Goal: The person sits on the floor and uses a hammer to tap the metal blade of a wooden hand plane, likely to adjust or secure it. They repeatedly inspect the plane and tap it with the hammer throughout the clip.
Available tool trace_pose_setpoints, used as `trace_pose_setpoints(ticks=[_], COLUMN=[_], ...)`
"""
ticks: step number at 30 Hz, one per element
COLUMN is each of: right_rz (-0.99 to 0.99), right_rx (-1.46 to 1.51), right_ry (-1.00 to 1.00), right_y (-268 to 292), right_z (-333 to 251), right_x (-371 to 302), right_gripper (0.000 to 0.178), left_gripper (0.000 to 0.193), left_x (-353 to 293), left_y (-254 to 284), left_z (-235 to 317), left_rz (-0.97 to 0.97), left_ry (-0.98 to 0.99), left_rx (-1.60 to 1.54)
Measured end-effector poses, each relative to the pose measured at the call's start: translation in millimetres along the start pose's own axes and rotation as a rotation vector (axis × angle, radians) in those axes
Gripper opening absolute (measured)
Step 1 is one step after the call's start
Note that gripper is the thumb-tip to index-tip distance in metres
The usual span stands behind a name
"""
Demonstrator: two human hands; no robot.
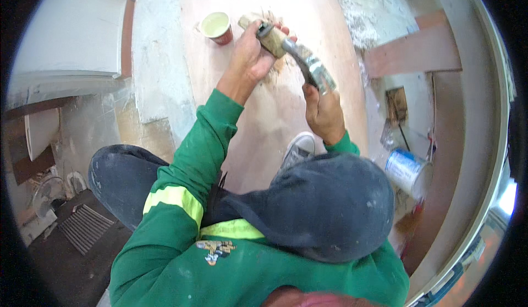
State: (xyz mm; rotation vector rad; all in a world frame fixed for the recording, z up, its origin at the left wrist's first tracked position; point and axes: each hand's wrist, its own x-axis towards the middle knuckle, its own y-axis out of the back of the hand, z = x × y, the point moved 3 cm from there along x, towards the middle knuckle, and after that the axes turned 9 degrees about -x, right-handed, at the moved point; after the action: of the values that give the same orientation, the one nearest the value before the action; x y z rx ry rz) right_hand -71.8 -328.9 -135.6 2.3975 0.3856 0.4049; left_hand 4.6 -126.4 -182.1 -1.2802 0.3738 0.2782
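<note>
My left hand (pixel 254 55) is closed around a pale, worn wooden block (pixel 273 42), with a small dark metal piece (pixel 264 29) showing by the thumb. In my right hand (pixel 325 114) is a grey, curved metal tool (pixel 300 61) with a rounded end. That end lies against or just over the block; I cannot tell which. A shiny, clear-looking part (pixel 323 73) sits alongside the tool above my right hand, its kind unclear. Straw-like fibres or shavings (pixel 269 17) show around the block. Left of my left hand stands a red and white mug (pixel 216 28) with pale liquid or a pale inside.
A dusty pinkish board (pixel 256 125) lies under my hands, with my grey shoe (pixel 298 148) on it. At right, a white and blue can (pixel 407 170) lies tilted near a wooden frame (pixel 421 54). A white cabinet (pixel 71 26) stands at left, above a dark grille (pixel 86 228).
</note>
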Motion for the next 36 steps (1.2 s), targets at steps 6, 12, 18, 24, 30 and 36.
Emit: trace_pose_setpoints(ticks=[6,12,18,24,30,36], right_rz=[0.279,-0.363,0.258,-0.126,0.018,0.239], right_rx=[0.523,-0.240,0.495,-0.281,0.136,0.488], right_ry=[0.255,-0.185,0.011,-0.034,-0.178,-0.340], right_y=[33.7,-2.6,28.9,2.0,9.9,18.8], right_z=[-23.8,12.1,-8.9,15.7,10.1,6.6], right_x=[-5.0,-12.8,-16.5,10.2,-18.0,-11.3], right_gripper=[0.037,0.029,0.047,0.037,0.034,0.033], left_gripper=[0.037,0.040,0.039,0.041,0.040,0.039], left_x=[-6.2,5.2,-0.9,1.3,2.7,-20.6], left_y=[-8.1,7.2,-16.8,-13.9,-3.8,-32.4], left_z=[0.0,14.6,8.0,-10.0,-0.4,-16.3], left_rz=[0.028,-0.038,0.049,-0.008,0.087,-0.125], left_ry=[-0.030,0.070,-0.048,-0.011,-0.031,-0.073], left_rx=[-0.127,-0.266,-0.043,-0.083,0.030,0.240])
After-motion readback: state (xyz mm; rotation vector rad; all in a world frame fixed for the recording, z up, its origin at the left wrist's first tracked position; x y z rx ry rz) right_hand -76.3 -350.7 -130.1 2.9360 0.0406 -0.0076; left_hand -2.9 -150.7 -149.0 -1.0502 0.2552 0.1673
